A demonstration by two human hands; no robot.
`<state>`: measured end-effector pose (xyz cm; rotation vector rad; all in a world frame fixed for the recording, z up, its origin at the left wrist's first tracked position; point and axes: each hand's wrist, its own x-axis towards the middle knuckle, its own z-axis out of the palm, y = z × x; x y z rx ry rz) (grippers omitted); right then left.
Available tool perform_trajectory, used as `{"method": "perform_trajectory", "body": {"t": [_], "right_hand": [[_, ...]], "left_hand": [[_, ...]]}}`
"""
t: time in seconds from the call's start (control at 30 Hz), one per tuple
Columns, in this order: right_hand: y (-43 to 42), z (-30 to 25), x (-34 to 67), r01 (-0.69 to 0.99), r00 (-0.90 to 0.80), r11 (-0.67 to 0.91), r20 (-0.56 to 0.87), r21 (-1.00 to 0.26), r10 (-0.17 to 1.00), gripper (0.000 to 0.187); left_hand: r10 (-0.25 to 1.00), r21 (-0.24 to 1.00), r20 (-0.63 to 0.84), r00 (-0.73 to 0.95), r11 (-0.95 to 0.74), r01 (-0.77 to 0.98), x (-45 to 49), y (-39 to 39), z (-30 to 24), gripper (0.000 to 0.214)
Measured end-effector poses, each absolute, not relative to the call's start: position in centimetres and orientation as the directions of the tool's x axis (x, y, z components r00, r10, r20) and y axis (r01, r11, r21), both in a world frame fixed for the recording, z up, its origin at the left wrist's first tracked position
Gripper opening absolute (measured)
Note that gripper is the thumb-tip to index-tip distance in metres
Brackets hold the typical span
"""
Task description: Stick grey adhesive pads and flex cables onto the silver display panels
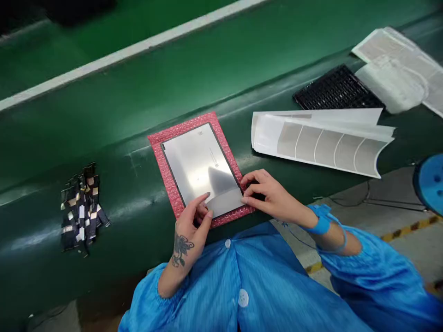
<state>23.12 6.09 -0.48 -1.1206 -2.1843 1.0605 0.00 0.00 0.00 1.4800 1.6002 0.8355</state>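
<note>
Blue smock [266, 286] fronts green worktop [134, 226] with panel [194, 161], striped floor [394, 184] below.

The right edge cuts off a blue stool [432, 183]. Print [213, 157] on the panel [200, 169] is unreadably small.

Left of the pink bubble sheet [166, 175], the worktop [133, 207] lies open up to the black strips [83, 210]; past its far edge, also. Curled white sheets [311, 142] obstruct its right; left hand [191, 226] and right hand [266, 193] block its near edge.
</note>
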Motion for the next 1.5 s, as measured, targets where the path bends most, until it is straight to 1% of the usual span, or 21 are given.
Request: {"method": "perform_trajectory", "body": {"t": [0.17,0.33,0.57,0.83,1.0,1.17,1.5], "right_hand": [[6.45,-0.74,23.87,0.447,-0.596,0.406,0.073,-0.797,0.800,0.013],[6.49,-0.68,23.66,0.444,-0.626,0.437,0.078,-0.782,0.776,0.017],[6.60,-1.06,23.75,0.454,-0.641,0.468,0.087,-0.758,0.763,0.015],[6.49,-1.36,23.72,0.457,-0.637,0.504,0.126,-0.733,0.760,0.017],[6.64,-1.24,23.63,0.481,-0.641,0.495,0.095,-0.723,0.761,0.018],[6.72,-1.28,23.63,0.477,-0.646,0.509,0.107,-0.716,0.756,0.018],[6.65,-1.22,23.68,0.494,-0.642,0.488,0.075,-0.720,0.763,0.019]], "left_hand": [[0.991,0.859,-0.131,-0.014,0.121,0.497,0.02,-0.29,-0.19,0.033],[0.991,0.861,-0.132,-0.018,0.124,0.493,0.01,-0.38,-0.34,0.033],[0.997,0.859,-0.080,-0.008,0.073,0.508,0.04,-0.36,-0.29,0.035],[0.995,0.870,-0.098,-0.003,0.087,0.485,-0.01,-0.60,-0.73,0.037],[0.997,0.874,-0.077,0.002,0.067,0.481,-0.06,-0.63,-0.83,0.037],[0.997,0.872,-0.080,0.008,0.066,0.485,-0.07,-0.63,-0.84,0.036],[0.997,0.869,-0.073,0.009,0.059,0.492,-0.05,-0.61,-0.83,0.036]]}}
